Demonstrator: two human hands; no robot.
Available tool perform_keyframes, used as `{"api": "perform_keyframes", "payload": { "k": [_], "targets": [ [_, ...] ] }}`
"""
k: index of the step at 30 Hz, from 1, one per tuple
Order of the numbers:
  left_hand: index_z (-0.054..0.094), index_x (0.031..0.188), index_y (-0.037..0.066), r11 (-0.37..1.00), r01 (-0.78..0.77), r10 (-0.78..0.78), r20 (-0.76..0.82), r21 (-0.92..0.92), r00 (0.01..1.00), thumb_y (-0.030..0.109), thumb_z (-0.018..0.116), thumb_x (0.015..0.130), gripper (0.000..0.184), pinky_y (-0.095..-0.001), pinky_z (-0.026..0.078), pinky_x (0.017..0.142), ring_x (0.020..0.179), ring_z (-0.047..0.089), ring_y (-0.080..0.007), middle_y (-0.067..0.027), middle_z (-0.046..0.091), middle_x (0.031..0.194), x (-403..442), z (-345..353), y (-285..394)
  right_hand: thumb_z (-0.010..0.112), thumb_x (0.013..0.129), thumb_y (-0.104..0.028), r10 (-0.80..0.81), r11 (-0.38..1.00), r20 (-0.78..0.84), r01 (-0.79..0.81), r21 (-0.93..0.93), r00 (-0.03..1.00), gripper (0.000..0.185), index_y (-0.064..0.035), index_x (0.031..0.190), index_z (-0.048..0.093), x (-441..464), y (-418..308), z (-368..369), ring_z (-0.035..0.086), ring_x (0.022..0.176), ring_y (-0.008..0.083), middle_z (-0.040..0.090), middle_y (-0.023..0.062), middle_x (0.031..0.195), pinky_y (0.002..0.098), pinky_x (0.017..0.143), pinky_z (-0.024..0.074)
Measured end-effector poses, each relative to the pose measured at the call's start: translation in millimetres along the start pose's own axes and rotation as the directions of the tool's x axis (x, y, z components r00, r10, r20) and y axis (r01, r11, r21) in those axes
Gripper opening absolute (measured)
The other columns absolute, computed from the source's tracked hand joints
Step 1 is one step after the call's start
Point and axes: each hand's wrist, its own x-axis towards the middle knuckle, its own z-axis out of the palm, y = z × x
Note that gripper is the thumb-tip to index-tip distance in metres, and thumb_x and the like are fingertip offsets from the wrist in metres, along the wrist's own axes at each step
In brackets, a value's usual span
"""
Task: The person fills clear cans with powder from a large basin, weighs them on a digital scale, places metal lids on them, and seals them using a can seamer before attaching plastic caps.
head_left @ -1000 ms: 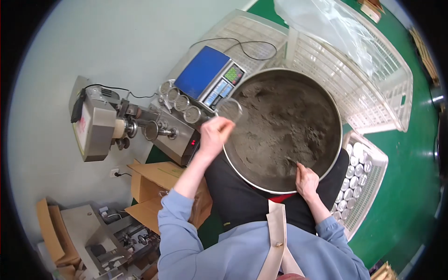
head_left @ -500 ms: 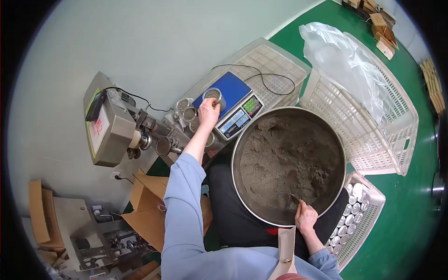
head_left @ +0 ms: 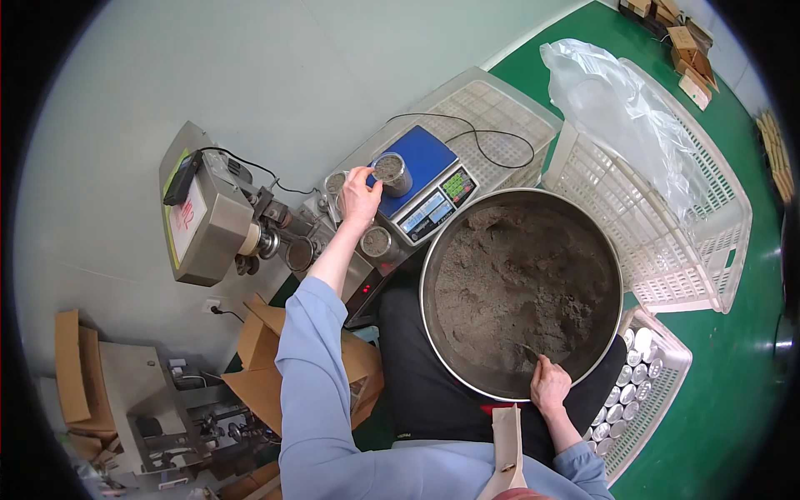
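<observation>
My left hand (head_left: 360, 198) is just left of a clear jar of grey-brown powder (head_left: 392, 175) standing on the blue-topped scale (head_left: 427, 158). Its thumb and fingers are apart near the jar's side; whether they touch it I cannot tell. Low in a big round metal basin (head_left: 423, 308) of the same powder (head_left: 517, 283), my right hand (head_left: 550, 384) has its fingers closed on a thin spoon-like tool (head_left: 531, 349). The tool's far end is hidden in the powder. Another filled jar (head_left: 377, 242) stands below my left hand, and one (head_left: 335, 182) is partly hidden behind it.
A metal machine (head_left: 212, 221) stands left of the scale. White plastic crates (head_left: 633, 208), one draped with clear film (head_left: 617, 108), are at the right. Below them a crate (head_left: 679, 367) holds many silver can lids (head_left: 627, 392). An open cardboard box (head_left: 271, 367) sits lower left.
My left hand has shifted left from over the jar on the scale to beside it. My right hand stays at the basin's lower edge with the tool. The whole view has shifted slightly.
</observation>
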Motion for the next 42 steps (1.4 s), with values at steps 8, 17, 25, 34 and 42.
{"api": "perform_keyframes", "payload": {
  "k": [8,17,25,34,42],
  "targets": [
    [0.074,0.114,0.009,0.997,0.012,-0.017,0.07,0.073,0.997,0.022,0.079,0.086,0.031,-0.0464,0.057,0.085,0.085,0.074,-0.0277,-0.0079,0.07,0.121,12,12,-2,0.065,0.096,-0.014,0.011,1.0,0.013,-0.011,-0.017,1.0,0.014,-0.0078,0.104,0.075,-1,2,4,0.067,0.068,0.033,0.067,0.0143,0.071,0.0465,0.065,0.0527],
    [0.074,0.115,0.009,0.995,-0.008,-0.004,0.123,0.099,0.992,0.024,0.078,0.086,0.032,-0.0482,0.057,0.093,0.109,0.07,-0.036,-0.0097,0.07,0.125,15,26,-3,0.065,0.097,-0.015,0.021,0.999,0.041,-0.019,-0.042,0.999,0.015,-0.0078,0.105,0.075,-1,3,5,0.068,0.068,0.0327,0.068,0.0141,0.071,0.0466,0.066,0.0535],
    [0.071,0.121,0.009,0.994,-0.02,0.002,0.165,0.106,0.986,0.026,0.078,0.087,0.039,-0.0498,0.054,0.1,0.116,0.067,-0.0386,-0.0133,0.065,0.132,18,39,-9,0.066,0.094,-0.015,-0.006,0.999,0.0,0.006,-0.047,1.0,0.014,-0.0061,0.102,0.074,2,0,3,0.068,0.067,0.033,0.067,0.0153,0.071,0.0463,0.063,0.0543],
    [0.034,0.156,-0.01,0.94,-0.311,0.333,0.183,-0.139,0.925,0.021,0.074,0.089,0.084,-0.0485,0.042,0.118,0.141,0.048,-0.0448,-0.0301,0.04,0.159,-125,13,58,0.053,0.104,-0.025,0.156,0.883,0.338,-0.285,0.373,0.928,0.03,-0.0051,0.108,0.075,48,3,34,0.075,0.082,0.037,0.077,0.0165,0.084,0.0482,0.075,0.0578],
    [0.022,0.159,-0.008,0.996,0.019,-0.047,0.341,0.086,0.939,0.033,0.077,0.091,0.096,-0.0496,0.044,0.113,0.138,0.049,-0.0458,-0.0297,0.034,0.161,-208,65,56,0.049,0.107,-0.021,0.193,0.68,0.405,-0.419,0.602,0.894,0.036,0.0039,0.125,0.069,125,-50,158,0.074,0.075,0.0175,0.08,0.0139,0.091,0.0327,0.071,0.0588]
  ]
}}
